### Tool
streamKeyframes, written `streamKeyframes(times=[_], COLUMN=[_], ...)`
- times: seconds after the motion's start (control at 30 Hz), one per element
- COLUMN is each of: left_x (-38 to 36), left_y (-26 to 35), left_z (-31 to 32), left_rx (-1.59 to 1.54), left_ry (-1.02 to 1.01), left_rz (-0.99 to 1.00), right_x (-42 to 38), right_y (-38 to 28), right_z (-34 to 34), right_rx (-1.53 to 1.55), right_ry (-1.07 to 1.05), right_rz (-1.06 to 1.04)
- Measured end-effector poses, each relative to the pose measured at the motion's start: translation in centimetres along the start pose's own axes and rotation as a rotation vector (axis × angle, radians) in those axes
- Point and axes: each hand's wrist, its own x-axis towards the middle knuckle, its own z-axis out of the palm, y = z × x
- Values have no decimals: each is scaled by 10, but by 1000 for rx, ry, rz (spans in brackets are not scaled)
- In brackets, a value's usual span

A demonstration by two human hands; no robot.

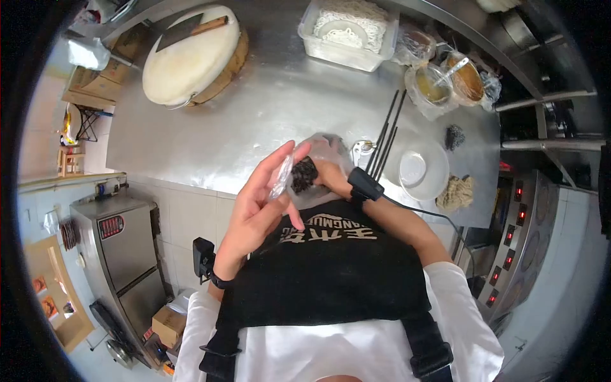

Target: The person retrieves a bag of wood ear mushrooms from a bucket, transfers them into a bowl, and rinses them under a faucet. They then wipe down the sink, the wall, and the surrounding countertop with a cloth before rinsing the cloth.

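the black apron (331, 267) is hanging nearest; above it, at the counter's (267, 114) near edge, the left hand (258, 204) is pinching a clear bag (321, 153) open while the right hand (328, 175) is pressing a dark clump (304, 175) inside.

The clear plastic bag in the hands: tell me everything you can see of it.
The clear plastic bag is thin, crinkled and see-through, held above the near edge of the steel counter. The left hand pinches one edge between thumb and fingers; the right hand reaches into it around a dark clump. What the clump is cannot be told. The bag hangs loose and open.
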Motion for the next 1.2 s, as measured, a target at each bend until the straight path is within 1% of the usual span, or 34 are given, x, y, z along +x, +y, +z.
streamKeyframes(times=[0.03, 0.07, 0.1, 0.13, 0.2, 0.23, 0.3, 0.33, 0.4, 0.43, 0.47, 0.53, 0.57, 0.6, 0.67, 0.7, 0.73, 0.8, 0.83, 0.87, 0.93, 0.97, 1.0, 1.03, 1.07, 1.1, 1.17, 1.2], left_x=[0, 2, 4, 6, 10, 12, 15, 16, 18, 19, 20, 22, 23, 24, 25, 25, 25, 27, 27, 28, 32, 33, 33, 31, 30, 28, 22, 19], left_y=[-5, -3, 0, 3, 4, 5, 6, 8, 9, 8, 7, 8, 8, 8, 7, 7, 7, 8, 11, 11, 6, 4, 4, 5, 6, 7, 9, 9], left_z=[0, 2, 4, 5, 4, 4, 5, 5, 4, 5, 4, 3, 3, 3, 4, 5, 5, 8, 11, 14, 19, 21, 23, 25, 26, 26, 21, 19], left_rx=[-3, -3, 21, 48, 62, 75, 94, 93, 98, 73, 46, 42, 38, 39, 18, 20, 10, 0, -22, -43, -22, -1, 2, -6, -13, -21, -29, -40], left_ry=[-3, -16, 22, 63, 47, 47, 57, 38, 25, 40, 55, 63, 65, 69, 46, 49, 38, 28, 18, 7, -7, -23, -23, -50, -76, -64, -37, -9], left_rz=[36, 30, 29, 31, 40, 46, 53, 48, 45, 43, 41, 44, 46, 46, 61, 58, 67, 76, 70, 65, 60, 53, 52, 37, 24, 21, 28, 35], right_x=[5, 7, 7, 8, 13, 12, 9, 9, 13, 14, 14, 14, 13, 11, 7, 5, 4, 6, 8, 9, 11, 18, 26, 25, 22, 21, 20, 21], right_y=[1, 3, 5, 6, -3, 0, 2, 4, -26, -24, -20, -12, -11, -10, -8, -1, 3, -9, -15, -20, -37, -58, -50, -42, -44, -42, -43, -44], right_z=[4, 5, 4, 5, 6, 8, 2, -2, -40, -42, -46, -56, -63, -67, -71, -65, -63, -76, -80, -78, -68, -68, -43, -20, -10, -5, -1, -4], right_rx=[166, 335, -238, -235, 370, 376, 209, 215, 9, -82, -79, 275, 314, 316, 30, -54, -51, 155, 33, 34, -40, -233, -142, -201, -260, -259, -63, -61], right_ry=[-12, -21, 45, 52, 49, 51, -95, -98, -104, -17, -20, -29, -89, -92, 8, 154, 154, 206, 226, 225, -128, -235, -287, -210, -131, -130, -181, -186], right_rz=[40, 77, -126, -120, 99, 100, 94, 87, 79, 4, 0, -108, -26, -29, 197, 35, 36, -40, -103, -103, 215, 222, 164, 15, -134, -136, -79, -82])
